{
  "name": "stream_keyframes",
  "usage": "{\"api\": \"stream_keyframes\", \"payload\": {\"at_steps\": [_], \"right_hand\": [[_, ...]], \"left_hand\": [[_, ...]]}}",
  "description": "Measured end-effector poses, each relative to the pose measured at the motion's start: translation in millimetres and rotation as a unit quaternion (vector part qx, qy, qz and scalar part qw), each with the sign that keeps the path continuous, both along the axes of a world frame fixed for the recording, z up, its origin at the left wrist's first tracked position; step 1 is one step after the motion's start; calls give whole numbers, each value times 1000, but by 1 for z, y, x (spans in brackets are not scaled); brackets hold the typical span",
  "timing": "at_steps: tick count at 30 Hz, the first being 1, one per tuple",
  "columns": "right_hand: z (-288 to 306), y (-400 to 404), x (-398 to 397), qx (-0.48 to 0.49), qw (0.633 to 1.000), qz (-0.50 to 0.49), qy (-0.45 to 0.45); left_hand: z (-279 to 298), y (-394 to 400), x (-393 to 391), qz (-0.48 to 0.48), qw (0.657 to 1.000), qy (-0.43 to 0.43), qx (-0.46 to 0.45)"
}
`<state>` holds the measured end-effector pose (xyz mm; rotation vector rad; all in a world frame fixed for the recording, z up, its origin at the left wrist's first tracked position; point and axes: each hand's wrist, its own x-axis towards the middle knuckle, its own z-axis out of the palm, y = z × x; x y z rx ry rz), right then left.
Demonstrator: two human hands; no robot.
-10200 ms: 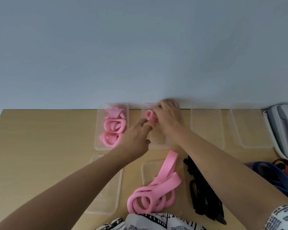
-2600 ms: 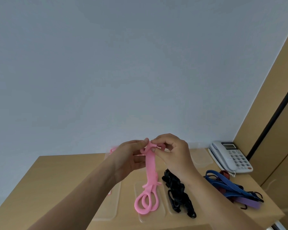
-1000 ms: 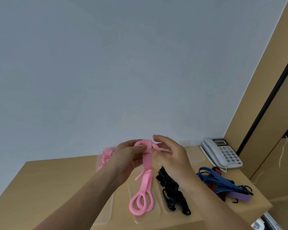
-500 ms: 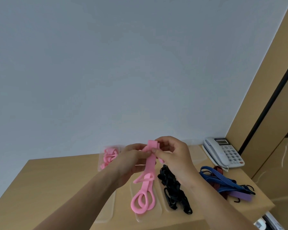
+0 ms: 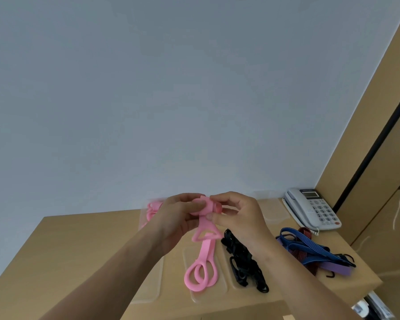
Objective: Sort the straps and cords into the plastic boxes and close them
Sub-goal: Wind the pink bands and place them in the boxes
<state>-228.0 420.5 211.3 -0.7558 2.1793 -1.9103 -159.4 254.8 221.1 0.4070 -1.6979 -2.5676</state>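
Note:
Both hands hold a pink strap up above the table. My left hand grips its rolled top end, and my right hand pinches the same roll from the right. The strap's free end hangs down in loops onto a clear plastic lid. A clear plastic box at the back holds more pink straps, partly hidden by my left hand. Black straps lie in a pile to the right of the loops.
Blue, red and purple cords lie in a heap at the table's right. A white telephone stands at the back right. Clear lids lie near the wall. The table's front edge runs just below the lids.
The flat top end of the pink strap is now curled into a roll between my fingers. The hanging part has shortened and risen. The camera has tilted slightly.

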Motion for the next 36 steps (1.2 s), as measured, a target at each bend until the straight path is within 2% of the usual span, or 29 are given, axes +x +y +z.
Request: {"api": "stream_keyframes", "payload": {"at_steps": [4,7,12,16,19,23,28,30,36], "right_hand": [[-1,-2,0,-21,995,-19,-100],[-1,-5,3,-35,980,17,-195],[-1,-9,6,-67,959,81,-262],[-2,-13,11,-93,958,98,-254],[-4,-19,16,-85,964,92,-236],[-8,-26,21,-99,969,56,-218],[-10,-36,31,-91,977,42,-187],[-9,-40,35,-95,980,35,-172],[-15,-49,54,-52,991,30,-116]], "left_hand": [[-1,-2,5,12,1000,4,3],[0,-3,9,6,1000,10,-5],[-4,-10,15,3,999,18,-31],[-8,-11,20,22,998,9,-64],[-12,-14,24,12,999,14,-33],[-19,-20,33,-45,999,8,7],[-21,-34,46,-134,988,-28,-69],[-18,-39,52,-156,984,-53,-62],[-19,-53,61,-158,983,-93,-31]]}}
